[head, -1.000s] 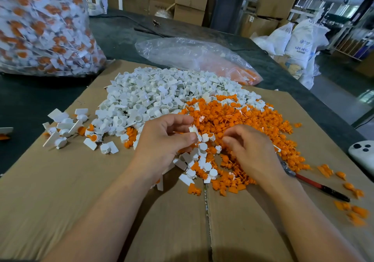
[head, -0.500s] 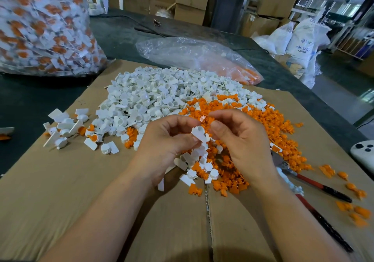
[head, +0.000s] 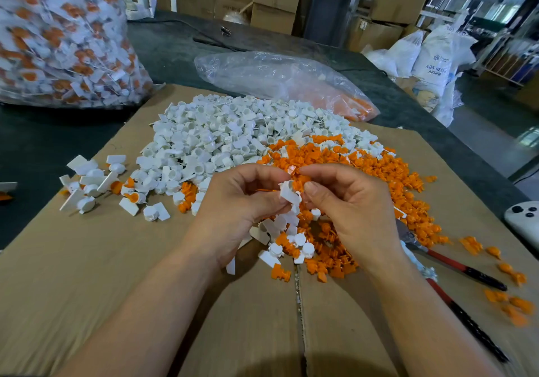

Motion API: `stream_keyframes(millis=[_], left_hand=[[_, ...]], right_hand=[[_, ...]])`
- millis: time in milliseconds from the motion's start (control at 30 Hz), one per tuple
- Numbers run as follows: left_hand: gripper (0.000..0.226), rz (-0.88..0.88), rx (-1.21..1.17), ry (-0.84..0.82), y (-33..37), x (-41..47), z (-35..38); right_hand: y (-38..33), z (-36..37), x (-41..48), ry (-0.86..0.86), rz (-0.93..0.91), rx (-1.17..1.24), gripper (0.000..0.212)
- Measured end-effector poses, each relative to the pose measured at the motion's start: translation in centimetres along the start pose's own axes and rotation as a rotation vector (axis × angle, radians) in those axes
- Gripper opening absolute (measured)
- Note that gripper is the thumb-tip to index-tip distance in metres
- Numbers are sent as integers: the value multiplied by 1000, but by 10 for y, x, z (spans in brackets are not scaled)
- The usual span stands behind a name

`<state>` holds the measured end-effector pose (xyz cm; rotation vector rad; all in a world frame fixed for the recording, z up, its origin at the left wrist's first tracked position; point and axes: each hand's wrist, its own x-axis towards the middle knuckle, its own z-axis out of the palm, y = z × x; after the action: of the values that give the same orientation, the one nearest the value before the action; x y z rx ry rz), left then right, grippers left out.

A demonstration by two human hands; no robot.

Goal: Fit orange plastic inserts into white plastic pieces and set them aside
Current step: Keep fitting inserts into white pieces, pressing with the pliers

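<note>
My left hand (head: 233, 216) pinches a white plastic piece (head: 288, 193) between thumb and fingers, raised just above the pile. My right hand (head: 350, 210) is closed right beside it, fingertips against the piece; an orange insert (head: 300, 185) shows between the two hands, held by the right fingers. A large heap of white pieces (head: 221, 140) lies behind the hands, a heap of orange inserts (head: 379, 178) to its right. A small group of fitted pieces (head: 93, 184) lies apart at the left on the cardboard (head: 116, 289).
A big clear bag of fitted pieces (head: 58, 41) stands at the back left. A flatter clear bag with orange inserts (head: 291, 82) lies behind the heaps. Red-handled pliers (head: 455, 266) lie at the right, next to scattered orange inserts (head: 507, 298) and a white controller (head: 525, 222).
Both hands rose from the pile and came together. The right hand moved left and up, bringing an orange insert against the white piece in the left hand.
</note>
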<state>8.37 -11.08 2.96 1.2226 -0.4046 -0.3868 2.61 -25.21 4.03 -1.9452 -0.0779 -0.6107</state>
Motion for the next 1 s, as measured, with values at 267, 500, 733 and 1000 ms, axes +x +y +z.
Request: stream_keyframes(millis=[267,500,733,1000], left_hand=[[23,-16,-45,1,-1,0,-1],[18,0,-4,-13,0,-1,1],[18,-22,-5,-27,0,-2,1],[22,-14,7,-28,-1,-2,3]], right_hand=[[-2,2,-1,2,15,-33,30],[-6,2,-4,30,-30,-107,33],[-9,2,-7,30,-100,-198,38],[-12,3,-9,48,-114,-230,35]])
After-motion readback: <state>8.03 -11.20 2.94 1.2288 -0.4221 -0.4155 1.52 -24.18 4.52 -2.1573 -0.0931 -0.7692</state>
